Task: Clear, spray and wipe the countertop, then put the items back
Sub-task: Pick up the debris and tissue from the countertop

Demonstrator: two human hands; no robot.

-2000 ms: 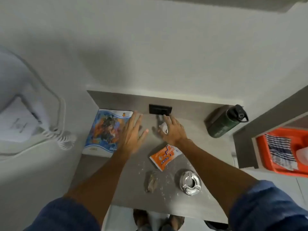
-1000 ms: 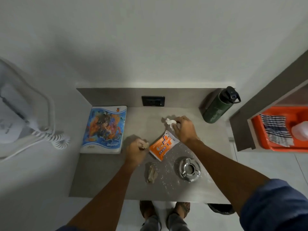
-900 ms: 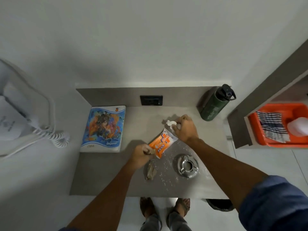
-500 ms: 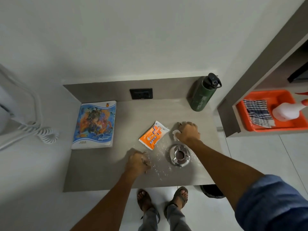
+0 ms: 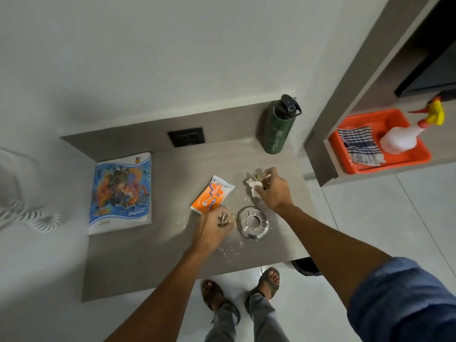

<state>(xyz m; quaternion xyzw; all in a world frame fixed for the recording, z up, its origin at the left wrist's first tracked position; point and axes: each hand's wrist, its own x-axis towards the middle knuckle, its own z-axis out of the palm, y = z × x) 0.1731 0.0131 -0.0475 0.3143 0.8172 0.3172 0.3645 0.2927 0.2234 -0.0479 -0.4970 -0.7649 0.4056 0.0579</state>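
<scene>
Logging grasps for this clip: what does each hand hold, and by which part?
Left hand: brownish scraps bunched in its closed fingers. Right hand: crumpled white paper plus a brownish bit, pinched at the fingertips. No finer hold point shows.

a grey countertop (image 5: 138,262) fills the middle of the frame, with a low back panel along its upper edge. a colourful book (image 5: 120,192) lies flat at its left side. a green bottle (image 5: 278,129) with a black cap stands at the upper right corner. an orange and white packet (image 5: 211,194) lies near the centre, and a shiny metal ashtray (image 5: 252,222) sits just to its lower right. white crumbs (image 5: 229,250) are scattered around the ashtray (mostly below it). at the right of the frame a shelf (image 5: 385,170) carries an orange tray (image 5: 392,159).
</scene>
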